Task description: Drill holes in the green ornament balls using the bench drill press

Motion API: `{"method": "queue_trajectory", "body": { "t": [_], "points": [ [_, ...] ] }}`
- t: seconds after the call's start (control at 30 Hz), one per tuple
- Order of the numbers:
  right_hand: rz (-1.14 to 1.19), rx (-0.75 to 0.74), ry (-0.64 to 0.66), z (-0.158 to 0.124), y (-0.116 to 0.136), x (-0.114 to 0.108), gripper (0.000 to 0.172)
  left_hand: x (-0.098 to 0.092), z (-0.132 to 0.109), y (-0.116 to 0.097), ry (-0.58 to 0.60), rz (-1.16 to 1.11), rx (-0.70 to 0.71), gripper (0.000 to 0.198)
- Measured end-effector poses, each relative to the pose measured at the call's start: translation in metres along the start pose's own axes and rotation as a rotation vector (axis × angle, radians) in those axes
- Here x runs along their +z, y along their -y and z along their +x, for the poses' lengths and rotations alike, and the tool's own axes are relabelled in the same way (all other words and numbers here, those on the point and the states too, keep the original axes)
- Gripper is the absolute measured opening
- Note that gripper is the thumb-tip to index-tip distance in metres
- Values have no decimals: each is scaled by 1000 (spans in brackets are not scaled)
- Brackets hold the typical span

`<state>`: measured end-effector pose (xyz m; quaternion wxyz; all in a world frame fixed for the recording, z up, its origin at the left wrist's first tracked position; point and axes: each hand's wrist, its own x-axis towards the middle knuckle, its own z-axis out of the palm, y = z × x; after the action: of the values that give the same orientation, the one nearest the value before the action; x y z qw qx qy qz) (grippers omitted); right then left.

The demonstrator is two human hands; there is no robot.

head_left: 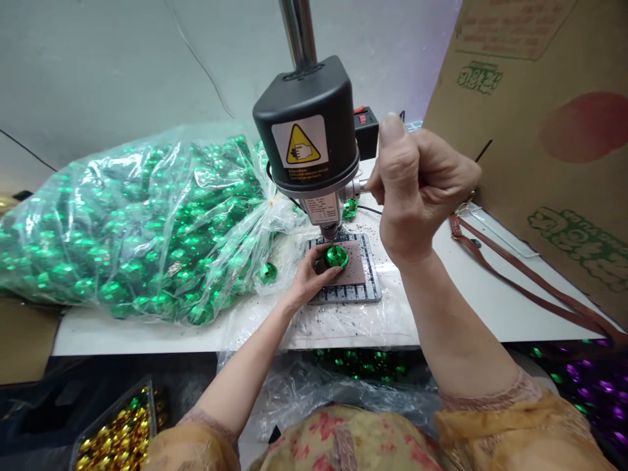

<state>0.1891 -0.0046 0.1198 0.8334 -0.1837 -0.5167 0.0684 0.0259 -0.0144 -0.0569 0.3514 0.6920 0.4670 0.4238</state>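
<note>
A small black bench drill press (307, 124) with a yellow hand-warning label stands in the middle of the table. Under its chuck (330, 230), my left hand (313, 273) pinches a shiny green faceted ball (336, 258) between thumb and fingers. The ball rests over a brown pad (357, 263) on the slotted metal base (373, 288). The drill tip seems to meet the top of the ball; whether it has gone in I cannot tell. My right hand (417, 183) is closed around the press's feed lever (364, 186), thumb upward.
At left lies a large clear bag of green balls (147, 229), with one loose ball (268, 271) beside it. Dark shavings litter the white table (397, 320). A cardboard box (534, 131) and brown strap (520, 291) are at right. Below sit a bin of gold balls (118, 432) and purple balls (593, 386).
</note>
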Motion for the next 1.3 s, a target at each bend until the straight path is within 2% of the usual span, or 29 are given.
{"method": "queue_trajectory", "body": {
  "t": [0.13, 0.3, 0.57, 0.83, 1.0, 1.27, 1.3],
  "points": [
    [1, -88, -18, -11, -3, -5, 45, 0, 1, 2, -4, 32, 3, 57],
    [41, -97, -11, -20, -9, -9, 48, 0, 1, 3, -4, 40, -4, 57],
    [78, -190, -30, -22, -18, -9, 49, 0, -1, 4, 4, 12, -8, 58],
    [41, -258, -25, -33, -24, -15, 51, 2, -1, 3, -16, 6, 9, 56],
    [91, -284, -64, -39, -32, -15, 50, 2, -2, 2, -15, 9, 12, 56],
    [64, -325, -26, -47, -38, -25, 48, 4, -3, 2, -40, -11, 7, 57],
    [27, -294, 12, -48, -37, -26, 50, 4, -3, 2, -36, -16, 8, 57]
  ]
}}
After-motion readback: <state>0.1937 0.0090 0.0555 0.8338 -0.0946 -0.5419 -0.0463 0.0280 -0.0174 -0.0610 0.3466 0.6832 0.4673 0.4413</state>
